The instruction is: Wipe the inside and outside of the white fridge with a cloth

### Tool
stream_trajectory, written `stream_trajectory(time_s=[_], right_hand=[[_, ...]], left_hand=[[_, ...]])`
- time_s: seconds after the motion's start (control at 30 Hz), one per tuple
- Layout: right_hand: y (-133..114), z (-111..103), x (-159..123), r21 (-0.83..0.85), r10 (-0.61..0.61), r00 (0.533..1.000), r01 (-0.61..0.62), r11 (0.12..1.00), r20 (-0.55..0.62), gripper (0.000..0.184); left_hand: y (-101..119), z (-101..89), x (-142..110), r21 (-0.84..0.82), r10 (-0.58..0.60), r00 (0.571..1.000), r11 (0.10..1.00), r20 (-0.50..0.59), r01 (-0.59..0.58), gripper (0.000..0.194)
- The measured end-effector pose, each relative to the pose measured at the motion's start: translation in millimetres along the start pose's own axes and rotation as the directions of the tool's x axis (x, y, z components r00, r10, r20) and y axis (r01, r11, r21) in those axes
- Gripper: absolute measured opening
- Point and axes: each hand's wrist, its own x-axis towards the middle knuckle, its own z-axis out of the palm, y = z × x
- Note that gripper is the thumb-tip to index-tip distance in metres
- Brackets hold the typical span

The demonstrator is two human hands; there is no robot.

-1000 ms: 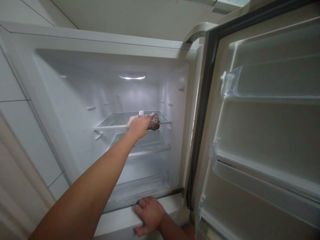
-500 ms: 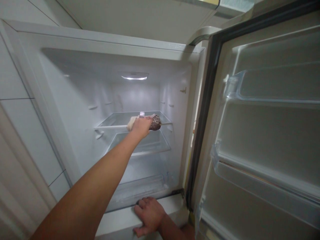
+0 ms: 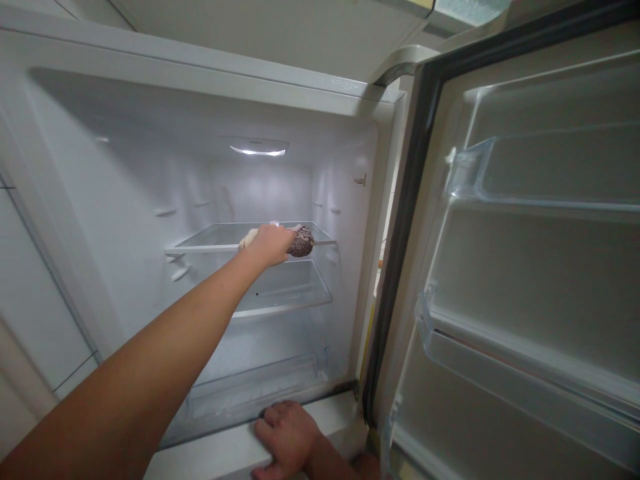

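- Apparently, the work is partway: the fridge (image 3: pixel 200 75) is open, and the left hand (image 3: pixel 273 244) has the cloth (image 3: pixel 301 243) at the front of the upper shelf (image 3: pixel 200 249).
- The left hand's fingers are bent over the cloth, pinning or gripping it; letting go is not done. How much else is left, the view does not tell.
- The right hand (image 3: pixel 289 435) lies on the sill (image 3: pixel 215 460), fingers curled; whether it grips the edge, I cannot tell.
- The fridge holds the upper shelf, the lower shelf (image 3: pixel 280 309) beneath it, and a clear bin (image 3: pixel 263 380) at the bottom.
- A dark speck (image 3: pixel 257 294) shows at the lower shelf; it may be a crumb or a mark, too small to say.
- The door (image 3: pixel 540 267) stands open at the right, carrying a high rack (image 3: pixel 560 167) and a low rack (image 3: pixel 525 373).
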Motion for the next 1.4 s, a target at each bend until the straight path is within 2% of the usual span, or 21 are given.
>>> stream_trajectory(time_s=[0.17,0.33,0.47,0.73,0.97,1.23,1.4], right_hand=[[-1.1,-4.1,-0.2,-0.008,-0.001,1.000,0.000,1.000,-0.012,0.084],[-0.1,-1.1,-0.6,0.007,0.003,1.000,-0.003,1.000,-0.008,0.084],[0.9,1.8,-1.5,0.001,-0.003,1.000,0.003,1.000,0.002,0.085],[-0.2,6.3,-0.7,-0.014,0.009,1.000,-0.009,1.000,-0.008,0.084],[0.1,7.1,-2.7,0.001,0.011,1.000,-0.011,1.000,-0.017,0.083],[0.6,13.8,-3.3,-0.001,0.007,0.999,-0.007,1.000,-0.033,0.083],[1.1,14.1,-2.4,0.001,0.011,1.000,-0.011,1.000,0.012,0.085]], left_hand=[[1.5,-2.5,-2.0,0.025,0.018,1.000,1.000,0.011,-0.018,0.067],[4.9,9.6,-9.2,0.006,0.043,0.999,0.999,-0.017,-0.043,0.085],[4.3,14.7,-10.2,-0.004,0.042,0.998,0.999,-0.038,-0.042,0.086],[9.5,8.1,-12.9,0.007,0.040,0.999,0.999,-0.025,-0.039,0.083],[13.3,5.8,-21.7,0.011,0.037,0.998,0.999,-0.043,-0.037,0.091],[5.8,12.5,-15.3,0.000,0.054,0.997,0.999,-0.057,-0.054,0.089],[5.4,17.5,-8.5,-0.015,0.033,0.997,0.999,-0.066,-0.034,0.084]])
